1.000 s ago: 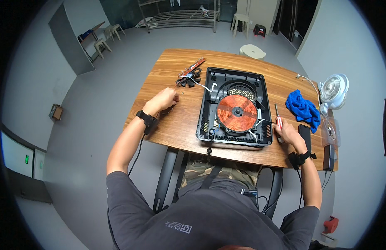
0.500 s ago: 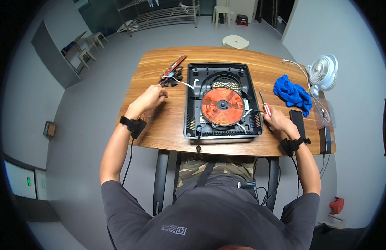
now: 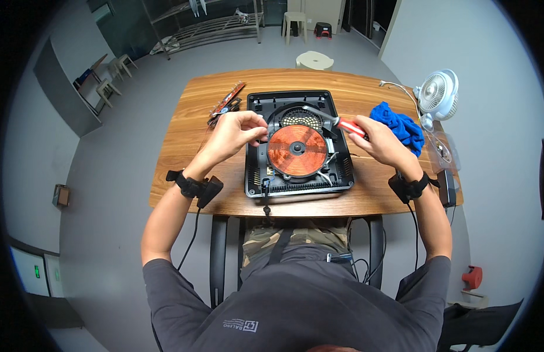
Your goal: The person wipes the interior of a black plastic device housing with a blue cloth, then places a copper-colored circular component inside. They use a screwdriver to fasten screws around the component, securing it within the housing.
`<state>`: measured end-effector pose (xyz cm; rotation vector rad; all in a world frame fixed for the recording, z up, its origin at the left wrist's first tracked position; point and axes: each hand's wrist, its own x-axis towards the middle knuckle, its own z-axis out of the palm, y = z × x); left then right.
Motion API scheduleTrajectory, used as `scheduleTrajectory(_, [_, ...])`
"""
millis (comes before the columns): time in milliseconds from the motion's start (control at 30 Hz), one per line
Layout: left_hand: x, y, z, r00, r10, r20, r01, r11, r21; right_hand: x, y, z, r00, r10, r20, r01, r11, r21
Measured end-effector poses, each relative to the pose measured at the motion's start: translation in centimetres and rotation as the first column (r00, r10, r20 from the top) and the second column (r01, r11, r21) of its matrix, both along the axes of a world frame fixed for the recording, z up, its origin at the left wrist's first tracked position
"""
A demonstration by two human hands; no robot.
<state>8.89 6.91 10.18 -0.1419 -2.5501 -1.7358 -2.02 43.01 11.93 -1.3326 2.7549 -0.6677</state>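
The open black housing of an induction cooker [image 3: 257,188] lies on the wooden table before me. A round copper coil [image 3: 289,151] sits inside it, below a round vent grille [image 3: 301,119]. My right hand [image 3: 382,141] grips a screwdriver [image 3: 349,125] by its red and white handle. Its metal shaft points left over the housing, above the coil's upper right. My left hand [image 3: 239,134] hovers at the housing's left side, beside the coil. Its thumb and fingers are pinched together; whatever is between them is too small to make out.
A red circuit board [image 3: 229,98] and a black fan lie at the table's far left. To the right are a blue cloth [image 3: 399,126], a small white fan [image 3: 439,94], a clear plastic container [image 3: 445,149] and a black box [image 3: 446,188]. A stool [image 3: 314,60] stands beyond.
My right hand has lifted the screwdriver from beside the housing and swung it leftward over it. My left hand has moved right, from the bare table to the housing. The view has shifted slightly.
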Motion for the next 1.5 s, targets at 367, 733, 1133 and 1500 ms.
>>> scheduleTrajectory(367, [-0.2, 1.6, -2.1, 0.994, -0.112, 0.013, 0.107, 0.971, 0.214, 1.7, -1.5, -0.9, 0.984, 0.158, -0.082, -0.163, 0.985, -0.052])
scheduleTrajectory(733, [-0.7, 2.3, -3.0, 0.994, -0.106, -0.013, 0.107, 0.973, 0.207, 2.1, -2.1, -1.3, 0.983, 0.183, -0.034, -0.185, 0.981, -0.061])
scheduleTrajectory(1133, [-0.6, 2.5, -3.4, 0.992, -0.129, 0.016, 0.12, 0.957, 0.262, 2.2, -2.0, -1.7, 0.978, 0.205, -0.025, -0.207, 0.975, -0.082])
scheduleTrajectory(1500, [-0.2, 1.9, -3.0, 0.976, -0.211, 0.057, 0.178, 0.919, 0.351, 2.7, -1.7, -1.3, 0.984, 0.179, -0.02, -0.18, 0.98, -0.088])
